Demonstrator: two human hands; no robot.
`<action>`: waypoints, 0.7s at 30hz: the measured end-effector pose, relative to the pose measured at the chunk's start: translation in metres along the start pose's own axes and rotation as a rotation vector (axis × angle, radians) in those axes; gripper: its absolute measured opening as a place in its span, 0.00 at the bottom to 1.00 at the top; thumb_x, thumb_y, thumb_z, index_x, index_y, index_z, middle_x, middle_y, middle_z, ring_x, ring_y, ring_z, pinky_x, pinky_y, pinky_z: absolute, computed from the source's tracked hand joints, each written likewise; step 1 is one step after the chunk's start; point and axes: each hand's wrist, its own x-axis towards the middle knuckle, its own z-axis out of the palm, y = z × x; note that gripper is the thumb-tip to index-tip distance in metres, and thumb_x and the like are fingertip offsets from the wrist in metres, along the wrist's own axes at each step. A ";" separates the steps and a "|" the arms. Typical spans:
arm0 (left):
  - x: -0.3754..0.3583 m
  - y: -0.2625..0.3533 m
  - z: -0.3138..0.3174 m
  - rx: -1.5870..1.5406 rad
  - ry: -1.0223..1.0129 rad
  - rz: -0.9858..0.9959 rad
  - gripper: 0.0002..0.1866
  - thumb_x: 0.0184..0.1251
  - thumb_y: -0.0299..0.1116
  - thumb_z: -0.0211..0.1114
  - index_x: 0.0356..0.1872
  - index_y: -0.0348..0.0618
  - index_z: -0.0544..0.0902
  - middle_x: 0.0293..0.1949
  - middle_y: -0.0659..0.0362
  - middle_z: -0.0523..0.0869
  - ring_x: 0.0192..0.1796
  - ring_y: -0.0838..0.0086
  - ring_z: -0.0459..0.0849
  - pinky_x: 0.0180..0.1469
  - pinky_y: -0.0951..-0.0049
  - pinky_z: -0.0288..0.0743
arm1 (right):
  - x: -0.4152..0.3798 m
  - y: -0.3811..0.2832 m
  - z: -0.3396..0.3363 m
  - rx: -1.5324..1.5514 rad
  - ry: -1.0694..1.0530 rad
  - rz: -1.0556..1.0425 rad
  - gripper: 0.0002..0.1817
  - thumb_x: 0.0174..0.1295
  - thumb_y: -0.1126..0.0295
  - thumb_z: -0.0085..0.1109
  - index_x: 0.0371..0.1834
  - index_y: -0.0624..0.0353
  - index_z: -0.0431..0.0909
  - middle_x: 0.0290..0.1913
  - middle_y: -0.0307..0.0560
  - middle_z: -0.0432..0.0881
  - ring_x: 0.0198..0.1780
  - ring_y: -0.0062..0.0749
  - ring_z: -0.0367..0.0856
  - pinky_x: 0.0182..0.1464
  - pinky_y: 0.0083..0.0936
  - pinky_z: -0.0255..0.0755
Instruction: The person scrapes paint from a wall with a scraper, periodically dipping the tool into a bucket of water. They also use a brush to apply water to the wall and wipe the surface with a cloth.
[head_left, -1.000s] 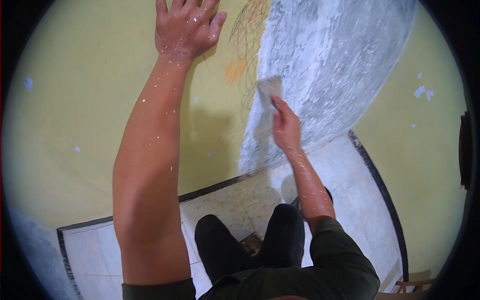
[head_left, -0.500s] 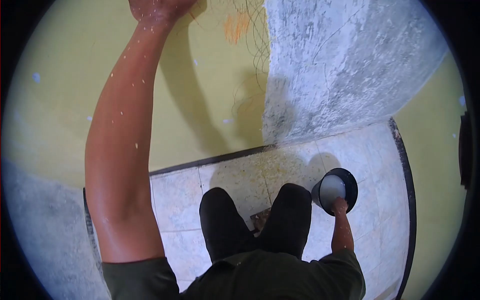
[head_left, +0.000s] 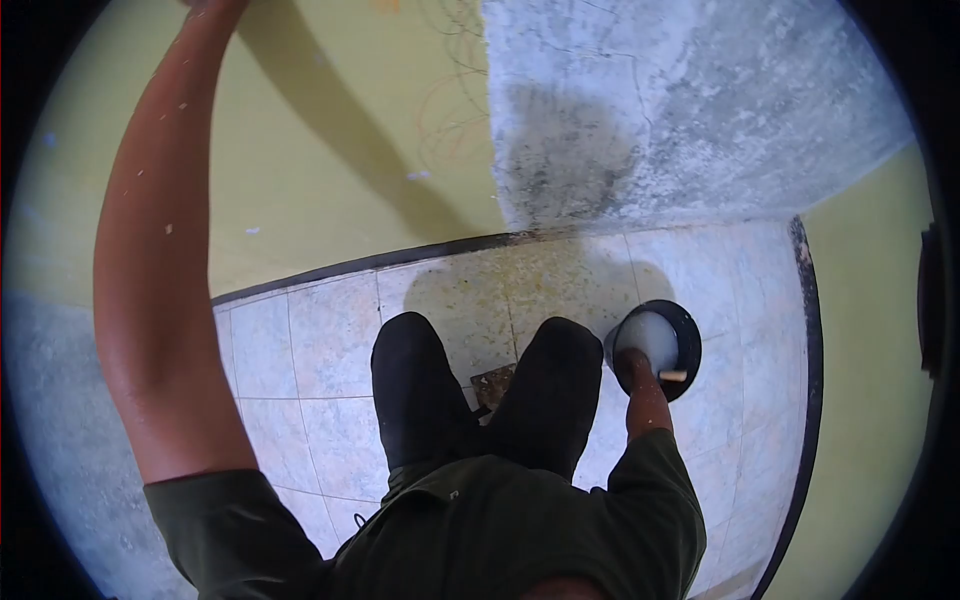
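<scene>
My right hand (head_left: 632, 366) reaches down into a black bucket (head_left: 688, 335) that holds cloudy whitish liquid (head_left: 645, 335). A short pale handle (head_left: 673, 376) juts out beside my right wrist, and the hand looks closed around that tool. Its working end and most of my fingers are hidden in the bucket. My left arm (head_left: 160, 230), speckled with pale flakes, stretches up along the yellow-green wall (head_left: 350, 130). The left hand is nearly all cut off by the top edge, so its fingers do not show.
Right of the yellow-green paint, the wall has a bare grey-white patch (head_left: 700, 110). Yellowish flakes (head_left: 510, 280) lie on the tiled floor (head_left: 335, 440) at the wall's foot. A brown flat piece (head_left: 492, 385) lies between my knees. A dark skirting strip (head_left: 380, 260) edges the floor.
My view has shifted, and the left hand has slipped mostly out at the top. My right hand has turned within the bucket, and the pale handle now shows beside the wrist.
</scene>
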 end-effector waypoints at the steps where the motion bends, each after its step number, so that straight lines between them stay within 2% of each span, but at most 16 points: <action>1: 0.001 0.001 -0.002 -0.022 0.007 -0.007 0.30 0.70 0.52 0.56 0.69 0.51 0.71 0.77 0.53 0.66 0.78 0.54 0.60 0.77 0.45 0.49 | 0.005 0.006 0.004 0.006 -0.001 -0.009 0.18 0.67 0.60 0.50 0.49 0.51 0.88 0.54 0.61 0.85 0.57 0.55 0.83 0.59 0.45 0.76; 3: 0.002 -0.002 -0.002 0.278 -0.463 -0.100 0.46 0.76 0.70 0.30 0.82 0.45 0.41 0.84 0.51 0.38 0.84 0.50 0.40 0.80 0.44 0.43 | 0.010 0.016 0.003 0.020 -0.006 -0.057 0.18 0.68 0.60 0.49 0.48 0.50 0.88 0.53 0.61 0.85 0.57 0.55 0.83 0.58 0.44 0.77; 5: 0.000 -0.004 0.008 0.290 -0.406 -0.062 0.45 0.76 0.70 0.30 0.79 0.44 0.45 0.81 0.49 0.42 0.82 0.50 0.44 0.78 0.44 0.46 | -0.053 -0.002 -0.067 0.111 -0.053 -0.134 0.19 0.67 0.58 0.48 0.40 0.54 0.90 0.48 0.62 0.87 0.54 0.53 0.85 0.59 0.43 0.76; 7: 0.001 -0.004 0.013 0.206 -0.297 -0.012 0.43 0.76 0.70 0.30 0.76 0.43 0.49 0.79 0.48 0.46 0.80 0.49 0.47 0.76 0.44 0.48 | -0.057 0.022 -0.065 0.657 -0.047 -0.068 0.22 0.68 0.53 0.53 0.43 0.63 0.87 0.48 0.58 0.88 0.52 0.47 0.85 0.61 0.40 0.74; 9: 0.003 -0.003 0.013 0.119 -0.209 0.019 0.42 0.76 0.70 0.30 0.74 0.42 0.53 0.77 0.47 0.51 0.78 0.49 0.51 0.74 0.44 0.51 | -0.107 0.000 -0.095 1.192 0.311 0.130 0.19 0.75 0.57 0.51 0.58 0.57 0.80 0.55 0.48 0.85 0.55 0.41 0.83 0.60 0.37 0.75; 10: 0.004 0.000 0.012 0.081 -0.170 0.025 0.42 0.76 0.70 0.30 0.72 0.41 0.55 0.75 0.46 0.53 0.77 0.49 0.53 0.73 0.44 0.52 | -0.120 -0.004 -0.099 1.203 0.323 0.159 0.19 0.75 0.57 0.51 0.58 0.57 0.80 0.55 0.48 0.85 0.55 0.41 0.83 0.60 0.37 0.75; 12: 0.007 0.002 0.009 0.023 -0.106 0.027 0.42 0.76 0.70 0.30 0.70 0.40 0.59 0.73 0.44 0.57 0.75 0.49 0.56 0.71 0.44 0.55 | -0.132 -0.009 -0.103 1.952 0.374 0.003 0.22 0.75 0.56 0.55 0.66 0.55 0.74 0.59 0.41 0.82 0.60 0.34 0.80 0.62 0.33 0.74; 13: 0.009 0.004 0.006 0.000 -0.084 0.028 0.42 0.76 0.70 0.30 0.68 0.40 0.61 0.72 0.44 0.59 0.74 0.49 0.58 0.70 0.44 0.56 | -0.137 -0.014 -0.104 1.957 0.391 0.011 0.22 0.75 0.56 0.55 0.66 0.55 0.74 0.59 0.41 0.82 0.60 0.34 0.80 0.62 0.33 0.74; 15: 0.009 0.007 0.001 -0.039 -0.044 0.028 0.42 0.76 0.70 0.30 0.65 0.39 0.65 0.70 0.42 0.64 0.72 0.49 0.62 0.68 0.44 0.59 | -0.144 -0.025 -0.104 2.301 0.634 -0.140 0.21 0.74 0.55 0.58 0.64 0.53 0.76 0.56 0.40 0.84 0.57 0.31 0.82 0.61 0.33 0.74; 16: 0.010 0.009 -0.001 -0.064 -0.027 0.024 0.42 0.76 0.70 0.30 0.64 0.38 0.67 0.68 0.42 0.66 0.71 0.49 0.64 0.67 0.44 0.60 | -0.146 -0.031 -0.106 2.360 0.683 -0.163 0.19 0.74 0.56 0.58 0.63 0.51 0.76 0.57 0.40 0.84 0.58 0.31 0.81 0.61 0.34 0.75; 20: 0.008 0.014 0.005 -0.164 0.034 0.001 0.42 0.77 0.70 0.30 0.59 0.37 0.73 0.63 0.40 0.72 0.67 0.49 0.69 0.63 0.45 0.64 | -0.149 -0.035 -0.110 2.441 0.701 -0.199 0.17 0.75 0.57 0.57 0.61 0.50 0.76 0.57 0.40 0.84 0.57 0.32 0.82 0.61 0.36 0.76; 21: 0.009 0.000 0.025 0.058 -0.116 -0.059 0.42 0.77 0.70 0.30 0.59 0.37 0.73 0.63 0.40 0.72 0.67 0.49 0.69 0.64 0.45 0.64 | -0.158 -0.046 -0.127 2.475 0.820 -0.252 0.17 0.75 0.56 0.56 0.60 0.50 0.77 0.56 0.40 0.84 0.56 0.33 0.83 0.59 0.37 0.77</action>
